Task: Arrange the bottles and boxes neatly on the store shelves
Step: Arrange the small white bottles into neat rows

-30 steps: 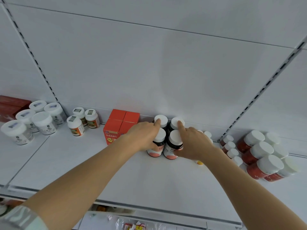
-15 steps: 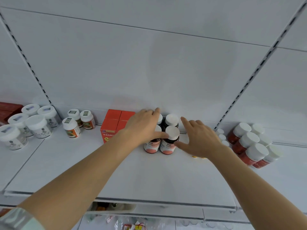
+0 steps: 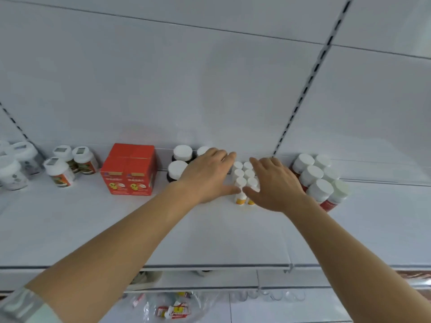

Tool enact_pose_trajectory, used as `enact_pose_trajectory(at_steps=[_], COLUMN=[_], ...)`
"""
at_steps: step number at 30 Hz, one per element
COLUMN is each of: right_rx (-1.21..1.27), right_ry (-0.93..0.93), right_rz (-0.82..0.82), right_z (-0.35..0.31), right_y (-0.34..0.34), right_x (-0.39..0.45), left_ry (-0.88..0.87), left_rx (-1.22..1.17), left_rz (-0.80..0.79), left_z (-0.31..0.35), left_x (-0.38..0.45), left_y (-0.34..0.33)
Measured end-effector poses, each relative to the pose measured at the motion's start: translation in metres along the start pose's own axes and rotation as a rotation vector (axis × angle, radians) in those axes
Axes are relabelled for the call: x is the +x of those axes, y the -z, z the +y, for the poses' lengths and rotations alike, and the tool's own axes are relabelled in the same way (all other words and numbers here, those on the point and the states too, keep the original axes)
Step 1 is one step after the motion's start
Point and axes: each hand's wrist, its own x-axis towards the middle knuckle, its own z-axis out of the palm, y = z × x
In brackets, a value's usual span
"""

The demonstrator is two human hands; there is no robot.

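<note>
The cluster of small white-capped plastic bottles with yellow labels (image 3: 243, 180) stood in two short rows near the back of the white metal shelf (image 3: 210, 241), between the dark white-capped bottles (image 3: 178, 169) and the red white-capped bottles (image 3: 314, 180). The left hand (image 3: 205, 176) lay with fingers straight along the cluster's left side, thumb touching the front bottle; the right hand (image 3: 272, 185) did the same on the right. Each grip was open, flat-fingered, closing on nothing (the hands bracketed the rows rather than lifting). These bottles looked light, stiff and smooth-sided, so they would probably slide easily on the shelf but topple if pushed at the cap. The better place to press seemed low on the bodies, from both sides at once. Two red cardboard boxes (image 3: 129, 173) sat squared together further left
</note>
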Motion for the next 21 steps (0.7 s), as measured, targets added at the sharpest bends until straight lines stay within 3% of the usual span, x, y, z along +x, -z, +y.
enact_pose_trajectory(at_steps=[6, 21], right_rx=[-0.065, 0.002], right_ry=[0.053, 0.204], right_rz=[-0.067, -0.116], right_z=[0.024, 0.073], right_y=[-0.034, -0.050], right_x=[-0.005, 0.015], left_ry=[0.015, 0.210], left_rx=[0.080, 0.205], left_rz=[-0.086, -0.286], left_z=[0.043, 0.059], left_x=[0.019, 0.050], left_y=[-0.039, -0.065])
